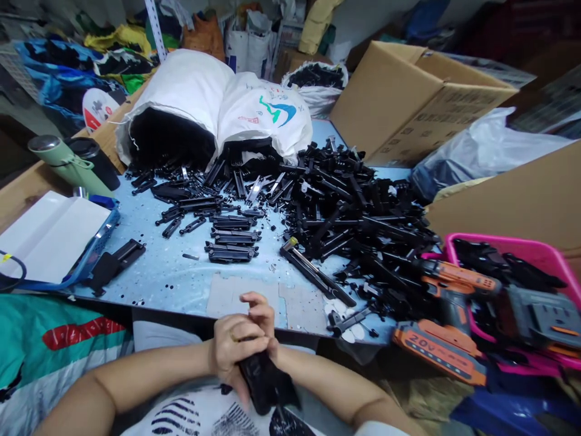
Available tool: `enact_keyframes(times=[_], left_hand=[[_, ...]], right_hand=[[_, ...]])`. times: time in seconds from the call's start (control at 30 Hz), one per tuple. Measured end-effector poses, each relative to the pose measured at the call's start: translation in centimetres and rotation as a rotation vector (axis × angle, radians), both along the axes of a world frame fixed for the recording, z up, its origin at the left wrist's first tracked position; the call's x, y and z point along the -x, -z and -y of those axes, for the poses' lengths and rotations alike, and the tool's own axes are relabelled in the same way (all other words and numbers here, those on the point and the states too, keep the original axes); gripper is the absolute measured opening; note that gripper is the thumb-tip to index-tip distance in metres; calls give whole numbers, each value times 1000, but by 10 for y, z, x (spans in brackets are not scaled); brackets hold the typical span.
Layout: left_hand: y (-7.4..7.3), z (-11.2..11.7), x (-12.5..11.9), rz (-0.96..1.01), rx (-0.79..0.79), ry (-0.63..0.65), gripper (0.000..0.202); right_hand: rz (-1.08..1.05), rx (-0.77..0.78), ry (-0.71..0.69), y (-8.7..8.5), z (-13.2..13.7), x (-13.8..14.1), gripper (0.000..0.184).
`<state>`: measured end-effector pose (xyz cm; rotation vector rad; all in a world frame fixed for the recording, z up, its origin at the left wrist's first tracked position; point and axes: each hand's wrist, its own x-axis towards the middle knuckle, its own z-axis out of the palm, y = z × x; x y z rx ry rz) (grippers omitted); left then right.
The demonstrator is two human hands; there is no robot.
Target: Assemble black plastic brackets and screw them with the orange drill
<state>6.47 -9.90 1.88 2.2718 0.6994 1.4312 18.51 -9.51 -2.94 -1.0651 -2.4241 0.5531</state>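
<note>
Both my hands meet at the near edge of the pale blue table [181, 278], over my lap. My left hand [233, 348] is wrapped around a black plastic part [267, 381] that hangs down from its fingers. My right hand [263, 318] is closed too, pressed against the left hand and the top of the same part, largely hidden behind it. A heap of black plastic parts [345, 212] covers the table's middle and right. A few assembled black pieces [231, 236] lie in a short row in front of my hands.
An orange cordless drill [449, 315] lies at the right by a pink basket [544, 254] of black parts. White sacks [213, 109] spill parts at the back. Cardboard boxes [408, 97] stand at the right. A green flask [68, 160] and a blue tray [97, 242] sit left.
</note>
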Motion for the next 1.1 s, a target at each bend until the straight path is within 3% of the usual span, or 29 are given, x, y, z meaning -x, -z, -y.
enact_keyframes(times=[0.1, 0.17, 0.23, 0.3, 0.37, 0.43, 0.5, 0.6, 0.7, 0.8, 0.9, 0.97, 1.07, 1.1], left_hand=[[29, -20, 21, -281, -113, -143, 60], [45, -42, 32, -488, -116, -264, 42], [55, -67, 37, -659, -59, -337, 30], [57, -90, 40, -759, -3, -382, 27], [52, -112, 46, -797, 46, -417, 32], [43, -132, 60, -784, 142, -525, 37], [37, -154, 82, -769, 284, -711, 36], [36, -188, 119, -814, 484, -890, 32], [45, -212, 138, -820, 581, -881, 26], [48, -213, 138, -692, 612, -885, 25], [35, -186, 126, -439, 604, -819, 29], [22, -156, 112, -291, 632, -631, 29], [9, -106, 84, -306, 754, -254, 25], [9, -92, 75, -327, 783, -205, 24]], right_hand=[[-211, -4, 102, -1, -63, 2, 39], [-243, -61, 142, -10, -133, -4, 38], [-89, -153, 177, -18, -211, -11, 33], [153, -236, 181, -23, -284, -16, 33], [376, -298, 132, -21, -339, -17, 41], [528, -321, 95, -13, -375, -15, 44], [603, -325, 66, -6, -395, -12, 42], [629, -356, 1, -7, -403, -13, 39], [587, -369, -19, -24, -396, -20, 34], [426, -214, 61, -44, -372, -30, 39], [159, 126, 66, -54, -329, -38, 42], [-3, 299, 7, -56, -291, -44, 40], [-54, 346, -58, -57, -227, -49, 38], [-3, 304, -39, -56, -204, -51, 36]])
